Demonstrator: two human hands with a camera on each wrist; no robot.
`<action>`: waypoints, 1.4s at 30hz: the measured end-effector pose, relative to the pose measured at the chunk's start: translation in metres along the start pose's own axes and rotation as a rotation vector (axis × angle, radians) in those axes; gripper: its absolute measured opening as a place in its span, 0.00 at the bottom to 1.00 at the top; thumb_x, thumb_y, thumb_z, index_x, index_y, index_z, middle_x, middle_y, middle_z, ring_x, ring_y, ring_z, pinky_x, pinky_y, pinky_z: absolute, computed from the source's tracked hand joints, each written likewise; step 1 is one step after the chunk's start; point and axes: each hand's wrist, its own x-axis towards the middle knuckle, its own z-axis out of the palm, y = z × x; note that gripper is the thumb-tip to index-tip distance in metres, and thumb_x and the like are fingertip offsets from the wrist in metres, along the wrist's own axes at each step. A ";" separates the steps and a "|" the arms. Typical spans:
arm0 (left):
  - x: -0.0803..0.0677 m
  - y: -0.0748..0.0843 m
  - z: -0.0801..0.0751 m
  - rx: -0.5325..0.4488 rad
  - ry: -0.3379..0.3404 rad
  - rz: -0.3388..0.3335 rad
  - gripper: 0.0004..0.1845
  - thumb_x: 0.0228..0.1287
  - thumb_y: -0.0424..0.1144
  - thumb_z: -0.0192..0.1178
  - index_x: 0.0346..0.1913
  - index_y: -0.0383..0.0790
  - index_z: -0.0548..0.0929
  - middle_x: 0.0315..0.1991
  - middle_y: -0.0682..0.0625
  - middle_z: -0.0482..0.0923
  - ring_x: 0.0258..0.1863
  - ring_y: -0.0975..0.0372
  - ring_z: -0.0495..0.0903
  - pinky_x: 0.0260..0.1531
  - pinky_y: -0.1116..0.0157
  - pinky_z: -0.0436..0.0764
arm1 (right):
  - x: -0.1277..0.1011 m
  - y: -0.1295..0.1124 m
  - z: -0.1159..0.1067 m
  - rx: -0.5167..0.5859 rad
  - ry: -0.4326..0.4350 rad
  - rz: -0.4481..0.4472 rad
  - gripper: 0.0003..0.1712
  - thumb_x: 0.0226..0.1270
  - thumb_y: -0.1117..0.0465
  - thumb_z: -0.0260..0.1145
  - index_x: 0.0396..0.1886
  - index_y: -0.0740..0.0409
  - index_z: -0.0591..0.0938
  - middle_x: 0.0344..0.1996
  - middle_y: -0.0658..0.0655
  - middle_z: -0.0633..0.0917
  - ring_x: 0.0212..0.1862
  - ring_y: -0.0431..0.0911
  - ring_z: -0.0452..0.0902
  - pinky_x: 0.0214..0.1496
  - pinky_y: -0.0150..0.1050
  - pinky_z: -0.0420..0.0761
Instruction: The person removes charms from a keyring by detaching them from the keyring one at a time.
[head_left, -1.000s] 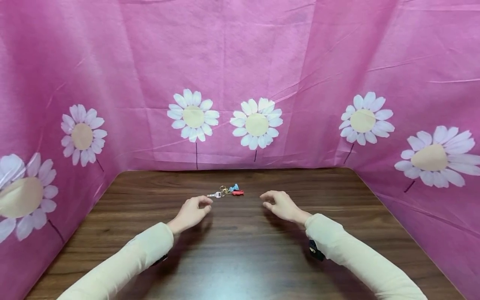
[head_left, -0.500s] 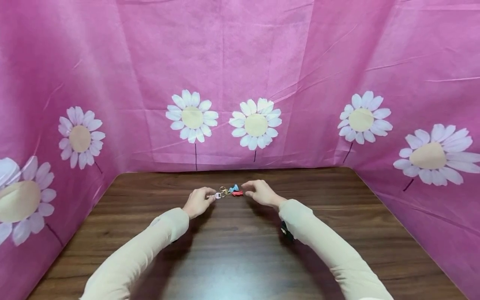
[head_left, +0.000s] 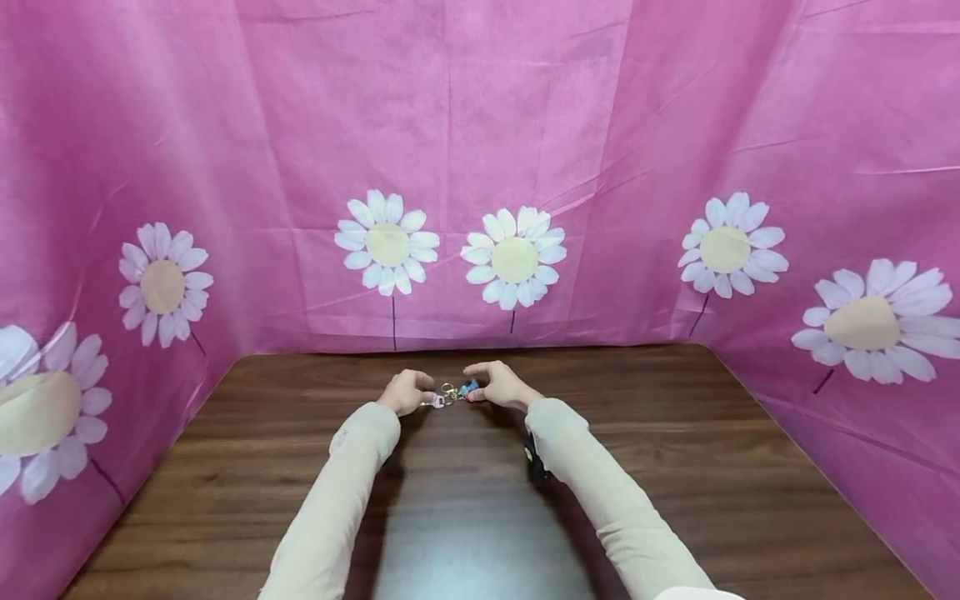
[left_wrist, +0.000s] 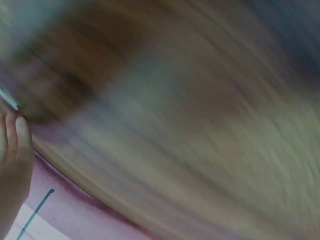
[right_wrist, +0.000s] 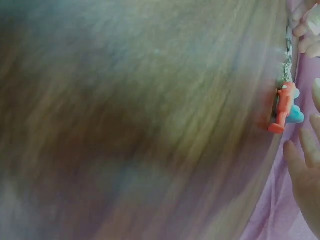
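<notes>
Now the keychain lies on the wooden table near its far edge, the left hand pinching its key end, the right hand, fingers loosely curved, just beside its charms.

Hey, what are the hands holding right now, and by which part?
The left hand pinches the keychain at its silver key end. The right hand has its fingertips at the red and blue charms; a firm grip there cannot be told.
</notes>
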 end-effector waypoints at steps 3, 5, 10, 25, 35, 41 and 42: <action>-0.001 -0.001 0.010 -0.054 0.013 -0.050 0.16 0.49 0.34 0.66 0.43 0.32 0.82 0.40 0.42 0.83 0.45 0.52 0.79 0.49 0.58 0.74 | -0.004 0.008 0.006 0.027 -0.016 0.012 0.27 0.45 0.69 0.73 0.49 0.67 0.79 0.49 0.61 0.81 0.53 0.48 0.75 0.58 0.41 0.71; -0.002 -0.003 0.015 -0.051 0.017 -0.060 0.15 0.47 0.34 0.68 0.41 0.34 0.83 0.36 0.44 0.84 0.42 0.54 0.80 0.46 0.60 0.75 | -0.006 0.012 0.009 0.014 -0.017 0.030 0.26 0.41 0.70 0.74 0.46 0.66 0.81 0.46 0.60 0.83 0.50 0.48 0.76 0.55 0.39 0.73; -0.003 -0.007 0.022 -0.022 0.038 -0.071 0.14 0.41 0.34 0.70 0.36 0.38 0.85 0.29 0.50 0.82 0.34 0.60 0.78 0.40 0.64 0.74 | -0.006 0.013 0.014 -0.068 0.002 0.051 0.27 0.34 0.72 0.75 0.43 0.60 0.83 0.40 0.58 0.85 0.44 0.47 0.78 0.48 0.37 0.76; 0.004 0.004 0.018 0.007 -0.016 -0.097 0.16 0.44 0.32 0.67 0.41 0.39 0.84 0.31 0.49 0.81 0.35 0.60 0.77 0.40 0.64 0.73 | -0.002 0.009 0.012 -0.275 0.061 -0.029 0.15 0.49 0.58 0.72 0.37 0.57 0.83 0.24 0.49 0.82 0.27 0.37 0.72 0.32 0.29 0.72; 0.002 0.015 0.028 0.038 -0.010 -0.142 0.13 0.44 0.39 0.69 0.36 0.43 0.84 0.35 0.48 0.82 0.38 0.57 0.77 0.40 0.61 0.72 | -0.002 0.012 0.016 -0.353 -0.016 -0.070 0.21 0.47 0.59 0.73 0.44 0.57 0.82 0.38 0.54 0.84 0.40 0.44 0.76 0.44 0.36 0.74; 0.004 0.018 0.025 0.024 0.026 -0.118 0.10 0.43 0.34 0.69 0.31 0.40 0.81 0.26 0.51 0.79 0.30 0.60 0.75 0.34 0.65 0.70 | 0.000 0.008 0.012 -0.365 0.002 -0.070 0.19 0.47 0.59 0.72 0.42 0.57 0.83 0.36 0.53 0.85 0.38 0.43 0.77 0.42 0.37 0.75; 0.005 0.017 0.024 0.024 0.031 -0.112 0.09 0.43 0.33 0.68 0.30 0.40 0.80 0.26 0.51 0.78 0.30 0.60 0.75 0.33 0.65 0.70 | 0.000 0.008 0.011 -0.369 0.001 -0.063 0.19 0.47 0.59 0.72 0.42 0.57 0.83 0.36 0.52 0.85 0.38 0.43 0.76 0.42 0.36 0.75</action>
